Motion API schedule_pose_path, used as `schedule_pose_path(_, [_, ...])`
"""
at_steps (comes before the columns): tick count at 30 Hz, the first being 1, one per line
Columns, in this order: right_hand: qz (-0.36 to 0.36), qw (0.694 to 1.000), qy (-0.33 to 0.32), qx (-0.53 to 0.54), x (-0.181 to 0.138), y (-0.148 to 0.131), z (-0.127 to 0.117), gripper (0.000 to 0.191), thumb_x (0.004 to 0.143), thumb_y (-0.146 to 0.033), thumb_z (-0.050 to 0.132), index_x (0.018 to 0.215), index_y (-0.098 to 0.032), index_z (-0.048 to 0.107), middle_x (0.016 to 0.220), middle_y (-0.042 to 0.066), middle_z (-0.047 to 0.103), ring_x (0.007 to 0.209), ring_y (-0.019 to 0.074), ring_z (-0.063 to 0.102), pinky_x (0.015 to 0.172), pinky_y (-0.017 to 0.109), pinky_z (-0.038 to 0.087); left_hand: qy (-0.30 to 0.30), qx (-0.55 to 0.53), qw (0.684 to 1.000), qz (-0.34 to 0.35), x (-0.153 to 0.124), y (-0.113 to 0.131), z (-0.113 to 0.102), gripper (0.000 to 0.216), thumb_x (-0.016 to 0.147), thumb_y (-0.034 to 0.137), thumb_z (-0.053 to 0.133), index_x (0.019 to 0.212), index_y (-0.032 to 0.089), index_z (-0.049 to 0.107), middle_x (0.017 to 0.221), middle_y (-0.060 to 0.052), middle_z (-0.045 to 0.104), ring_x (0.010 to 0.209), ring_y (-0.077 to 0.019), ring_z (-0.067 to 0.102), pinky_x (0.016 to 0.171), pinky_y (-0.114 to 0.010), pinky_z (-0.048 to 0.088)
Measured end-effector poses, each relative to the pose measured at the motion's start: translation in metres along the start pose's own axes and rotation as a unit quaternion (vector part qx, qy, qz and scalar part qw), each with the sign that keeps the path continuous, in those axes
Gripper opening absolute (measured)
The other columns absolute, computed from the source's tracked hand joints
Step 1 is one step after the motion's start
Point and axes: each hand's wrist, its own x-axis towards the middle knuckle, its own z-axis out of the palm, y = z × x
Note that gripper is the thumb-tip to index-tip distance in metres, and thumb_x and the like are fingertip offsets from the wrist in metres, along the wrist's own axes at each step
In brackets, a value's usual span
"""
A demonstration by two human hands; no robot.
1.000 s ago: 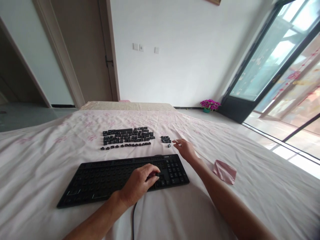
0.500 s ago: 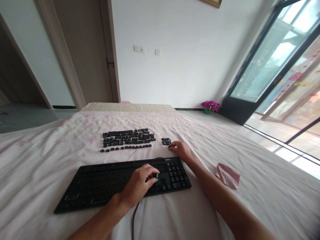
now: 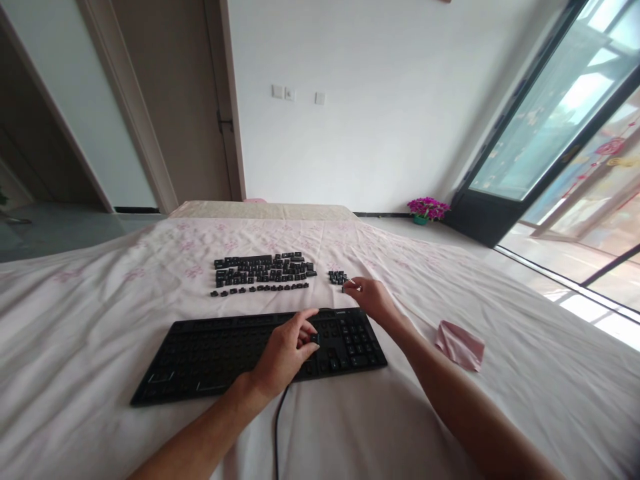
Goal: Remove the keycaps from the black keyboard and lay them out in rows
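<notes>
A black keyboard (image 3: 215, 350) with most keys removed lies on the pale pink sheet in front of me. My left hand (image 3: 285, 350) rests on its right part and pinches a small black keycap (image 3: 315, 338) between thumb and fingers. My right hand (image 3: 373, 299) reaches past the keyboard's far right corner, fingers pinched at a small cluster of loose keycaps (image 3: 339, 277). Whether those fingers hold a keycap I cannot make out. Rows of removed keycaps (image 3: 263, 272) lie laid out beyond the keyboard.
A pink cloth (image 3: 460, 345) lies on the sheet to the right. The keyboard's cable (image 3: 276, 433) runs toward me. A pot of purple flowers (image 3: 424, 209) stands on the floor by the glass door (image 3: 550, 133). A doorway is at back left.
My left hand has lifted its fingers off the keyboard with a keycap pinched. My right hand stays at the small keycap cluster. The view shifted slightly.
</notes>
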Motion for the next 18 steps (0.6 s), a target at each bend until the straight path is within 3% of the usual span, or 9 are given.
schedule_pose_path(3, [-0.08, 0.992, -0.081, 0.048, -0.028, -0.037, -0.004, 0.021, 0.081, -0.037, 0.058, 0.085, -0.023, 0.074, 0.079, 0.001, 0.072, 0.073, 0.0177, 0.062, 0.063, 0.024, 0.04, 0.015, -0.01, 1.0, -0.011, 0.0, 0.003, -0.002, 0.064, 0.071, 0.005, 0.061, 0.129, 0.026, 0.044, 0.088, 0.003, 0.064, 0.071, -0.0109, 0.06, 0.069, -0.024, 0.05])
schedule_pose_path(8, [-0.087, 0.988, -0.129, 0.013, -0.06, -0.077, 0.001, 0.017, 0.077, -0.04, 0.064, 0.079, -0.026, 0.074, 0.067, -0.002, 0.069, 0.061, 0.0148, 0.059, 0.055, 0.023, 0.033, 0.014, -0.022, 1.0, -0.014, -0.001, 0.007, -0.003, 0.067, 0.071, 0.004, 0.061, 0.132, 0.026, 0.041, 0.087, 0.003, 0.064, 0.073, -0.0109, 0.059, 0.069, -0.024, 0.049])
schedule_pose_path(13, [-0.055, 0.986, -0.149, 0.05, -0.065, -0.082, 0.006, 0.014, 0.072, -0.034, 0.068, 0.082, -0.028, 0.074, 0.072, -0.003, 0.071, 0.067, 0.016, 0.062, 0.059, 0.023, 0.036, 0.015, -0.019, 1.0, 0.007, -0.003, 0.006, -0.001, 0.064, 0.073, 0.004, 0.059, 0.13, 0.027, 0.041, 0.089, 0.003, 0.062, 0.074, -0.0106, 0.06, 0.073, -0.025, 0.051])
schedule_pose_path(18, [-0.034, 0.986, -0.138, 0.09, -0.054, -0.061, 0.003, 0.015, 0.071, -0.032, 0.067, 0.08, -0.023, 0.074, 0.069, -0.002, 0.07, 0.064, 0.0153, 0.061, 0.056, 0.022, 0.037, 0.017, -0.013, 1.0, 0.018, -0.003, 0.003, 0.002, 0.065, 0.075, 0.004, 0.058, 0.132, 0.028, 0.039, 0.099, 0.001, 0.06, 0.074, -0.0101, 0.061, 0.076, -0.027, 0.052])
